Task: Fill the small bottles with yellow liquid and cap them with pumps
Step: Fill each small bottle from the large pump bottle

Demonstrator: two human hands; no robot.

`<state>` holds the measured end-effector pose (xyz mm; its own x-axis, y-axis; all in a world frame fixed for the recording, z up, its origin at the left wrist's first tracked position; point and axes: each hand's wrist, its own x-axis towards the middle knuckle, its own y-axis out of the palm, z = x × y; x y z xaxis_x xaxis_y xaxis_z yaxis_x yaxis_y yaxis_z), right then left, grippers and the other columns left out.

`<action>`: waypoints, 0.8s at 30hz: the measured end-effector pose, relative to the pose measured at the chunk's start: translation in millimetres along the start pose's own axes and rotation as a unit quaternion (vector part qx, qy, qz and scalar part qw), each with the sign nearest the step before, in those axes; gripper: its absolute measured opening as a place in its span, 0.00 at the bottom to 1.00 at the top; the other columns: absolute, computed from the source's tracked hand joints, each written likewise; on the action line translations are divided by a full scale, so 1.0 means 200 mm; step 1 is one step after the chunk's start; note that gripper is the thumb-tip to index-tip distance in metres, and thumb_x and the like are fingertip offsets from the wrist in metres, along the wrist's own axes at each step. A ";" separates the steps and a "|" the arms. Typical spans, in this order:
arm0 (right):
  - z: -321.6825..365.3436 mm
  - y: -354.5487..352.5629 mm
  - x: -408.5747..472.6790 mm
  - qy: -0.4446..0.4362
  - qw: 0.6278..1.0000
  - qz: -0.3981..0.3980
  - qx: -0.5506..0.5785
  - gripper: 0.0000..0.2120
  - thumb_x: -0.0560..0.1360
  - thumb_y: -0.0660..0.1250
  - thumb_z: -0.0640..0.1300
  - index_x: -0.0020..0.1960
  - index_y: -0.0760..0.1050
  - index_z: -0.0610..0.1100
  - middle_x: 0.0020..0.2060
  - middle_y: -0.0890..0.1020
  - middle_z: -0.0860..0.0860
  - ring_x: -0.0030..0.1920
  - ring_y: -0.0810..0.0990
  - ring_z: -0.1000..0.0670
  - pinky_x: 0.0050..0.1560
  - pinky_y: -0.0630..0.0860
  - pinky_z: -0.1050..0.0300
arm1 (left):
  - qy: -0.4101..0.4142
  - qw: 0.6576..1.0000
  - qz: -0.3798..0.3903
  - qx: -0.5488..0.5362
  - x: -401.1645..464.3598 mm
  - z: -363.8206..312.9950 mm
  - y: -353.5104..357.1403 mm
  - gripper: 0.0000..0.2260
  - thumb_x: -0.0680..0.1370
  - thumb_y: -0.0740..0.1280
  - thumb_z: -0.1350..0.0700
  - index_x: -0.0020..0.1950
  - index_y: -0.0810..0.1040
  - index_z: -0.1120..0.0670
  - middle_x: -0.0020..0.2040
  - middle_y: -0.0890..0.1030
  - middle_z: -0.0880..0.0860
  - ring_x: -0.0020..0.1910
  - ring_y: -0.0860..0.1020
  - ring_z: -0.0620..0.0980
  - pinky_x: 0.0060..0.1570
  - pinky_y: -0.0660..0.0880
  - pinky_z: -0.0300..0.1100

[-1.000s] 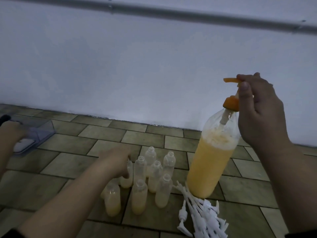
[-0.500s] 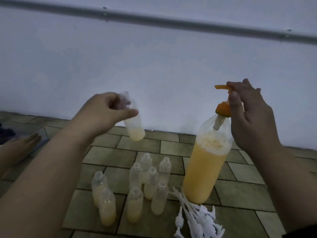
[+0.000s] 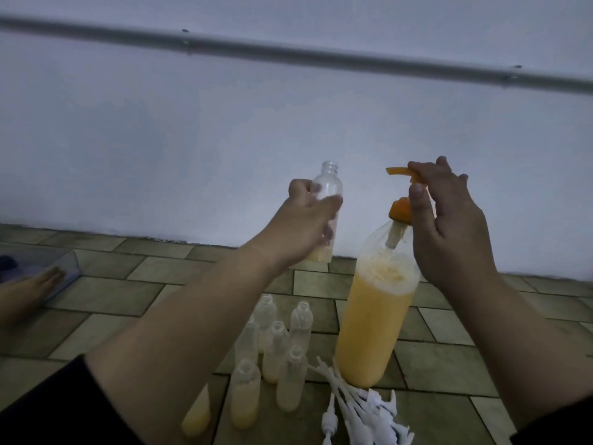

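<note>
One small bottle (image 3: 325,200) is standing upright, mouth up, gripped by the left hand (image 3: 305,226); the right hand (image 3: 449,226) is pinching the big bottle's pump (image 3: 405,178).

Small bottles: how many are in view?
8 small bottles: one in the left hand, seven standing on the floor left of the large bottle; the forearm may hide more.

Plain pale wall (image 3: 192,130) fills the upper frame. A grey pipe (image 3: 288,54) crosses it, sloping down toward the upper right. Tiled floor (image 3: 106,293) of olive-brown tiles below. Light is dim.
</note>
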<state>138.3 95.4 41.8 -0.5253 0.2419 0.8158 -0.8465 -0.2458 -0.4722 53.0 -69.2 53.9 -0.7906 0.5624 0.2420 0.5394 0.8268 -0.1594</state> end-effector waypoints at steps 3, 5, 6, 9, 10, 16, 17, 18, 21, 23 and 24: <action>0.01 0.00 0.00 0.004 1.000 -0.001 -0.004 0.21 0.81 0.48 0.53 0.69 0.68 0.48 0.68 0.70 0.53 0.71 0.54 0.61 0.66 0.41 0.76 | 0.060 0.987 -0.006 0.149 0.01 0.02 0.00 0.16 0.78 0.63 0.50 0.63 0.63 0.51 0.56 0.73 0.49 0.44 0.75 0.43 0.43 0.72 0.37; 0.01 0.00 0.00 0.003 1.000 -0.001 -0.008 0.21 0.81 0.47 0.53 0.69 0.68 0.48 0.69 0.70 0.52 0.73 0.55 0.57 0.66 0.41 0.76 | 0.093 0.979 -0.024 0.180 0.00 0.02 0.00 0.17 0.76 0.67 0.51 0.62 0.66 0.47 0.56 0.73 0.46 0.45 0.74 0.40 0.41 0.69 0.34; 0.02 0.01 -0.01 0.003 1.000 -0.001 -0.007 0.21 0.81 0.47 0.53 0.69 0.68 0.48 0.69 0.70 0.51 0.74 0.55 0.56 0.66 0.41 0.76 | 0.104 0.978 -0.030 0.178 0.00 0.02 0.00 0.17 0.75 0.68 0.51 0.61 0.67 0.46 0.56 0.74 0.46 0.46 0.75 0.41 0.41 0.69 0.34; 0.02 0.01 -0.01 0.005 1.000 -0.003 -0.008 0.22 0.81 0.47 0.54 0.69 0.67 0.48 0.70 0.69 0.51 0.73 0.53 0.59 0.66 0.41 0.74 | 0.144 0.970 -0.032 0.193 0.01 -0.01 0.02 0.18 0.74 0.70 0.52 0.61 0.70 0.45 0.56 0.75 0.45 0.50 0.75 0.46 0.47 0.71 0.37; 0.03 0.01 -0.01 0.005 1.000 -0.003 -0.007 0.22 0.80 0.47 0.54 0.69 0.67 0.48 0.70 0.69 0.51 0.72 0.52 0.59 0.66 0.42 0.73 | 0.154 0.967 -0.032 0.200 0.01 -0.02 0.03 0.18 0.74 0.70 0.52 0.62 0.70 0.46 0.56 0.75 0.45 0.51 0.75 0.46 0.47 0.71 0.36; 0.02 0.01 -0.01 0.028 0.999 0.009 -0.018 0.25 0.79 0.45 0.58 0.70 0.65 0.51 0.73 0.65 0.52 0.76 0.52 0.50 0.65 0.45 0.66 | 0.175 0.956 -0.051 0.229 0.02 -0.05 0.07 0.21 0.74 0.70 0.50 0.66 0.70 0.46 0.61 0.75 0.45 0.52 0.74 0.43 0.46 0.69 0.29; 0.02 0.01 -0.01 0.028 0.999 0.010 -0.020 0.25 0.78 0.45 0.59 0.70 0.65 0.51 0.73 0.65 0.51 0.76 0.53 0.49 0.65 0.45 0.66 | 0.183 0.950 -0.058 0.246 0.03 -0.05 0.07 0.22 0.74 0.70 0.50 0.66 0.70 0.46 0.61 0.75 0.45 0.52 0.73 0.43 0.48 0.68 0.30; 0.02 0.01 -0.01 0.026 0.999 0.010 -0.022 0.25 0.78 0.45 0.59 0.70 0.65 0.51 0.73 0.65 0.51 0.76 0.53 0.49 0.65 0.45 0.67 | 0.194 0.941 -0.065 0.272 0.03 -0.06 0.07 0.22 0.74 0.70 0.50 0.67 0.70 0.45 0.61 0.75 0.44 0.51 0.73 0.43 0.48 0.68 0.31; 0.02 0.02 0.00 0.020 0.999 0.006 -0.024 0.25 0.78 0.46 0.60 0.70 0.66 0.51 0.73 0.66 0.51 0.76 0.54 0.50 0.62 0.42 0.75 | 0.248 0.878 -0.088 0.399 0.04 -0.10 0.07 0.23 0.75 0.68 0.49 0.69 0.69 0.47 0.62 0.76 0.46 0.55 0.73 0.47 0.56 0.69 0.40; 0.02 0.03 -0.01 0.008 1.000 -0.008 -0.014 0.25 0.79 0.46 0.59 0.68 0.67 0.49 0.70 0.69 0.50 0.75 0.54 0.53 0.64 0.41 0.77 | 0.269 0.840 -0.091 0.462 0.05 -0.12 0.07 0.24 0.76 0.67 0.49 0.71 0.67 0.47 0.66 0.74 0.47 0.62 0.72 0.49 0.63 0.66 0.45; 0.02 0.04 -0.01 0.003 1.000 -0.018 -0.005 0.24 0.79 0.47 0.58 0.68 0.67 0.48 0.69 0.70 0.50 0.74 0.55 0.55 0.66 0.41 0.76 | 0.269 0.832 -0.090 0.476 0.06 -0.13 0.07 0.24 0.77 0.66 0.49 0.72 0.66 0.48 0.68 0.73 0.47 0.64 0.70 0.49 0.64 0.64 0.46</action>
<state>133.4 90.4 38.3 -0.4958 0.2568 0.8296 -0.8652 -0.2279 -0.4466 59.5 -50.7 78.5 -0.4505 0.5583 0.6967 -0.2508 0.6698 -0.6989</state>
